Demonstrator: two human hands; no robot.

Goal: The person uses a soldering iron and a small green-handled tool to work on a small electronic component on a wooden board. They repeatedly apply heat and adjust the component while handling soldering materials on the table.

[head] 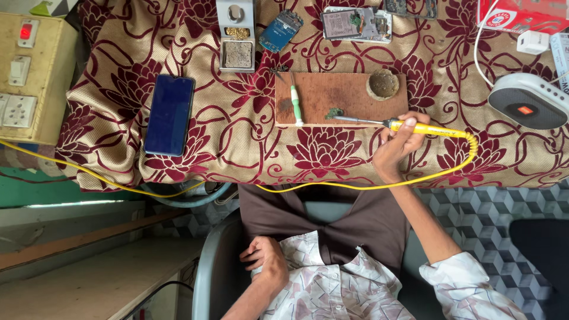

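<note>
Soldering iron: yellow handle, thin metal shaft, lying nearly level above the worktop. The right hand wraps its fingers round the front of the handle. Tip points toward the person's left and sits at the lower edge of the wooden board, just beside a small dark green scrap on that board. A yellow cord leaves the handle's rear end, curves down over the patterned cloth and runs along the worktop's near edge, away to the left.

Left hand: loosely curled, touching nothing but the lap.
</note>
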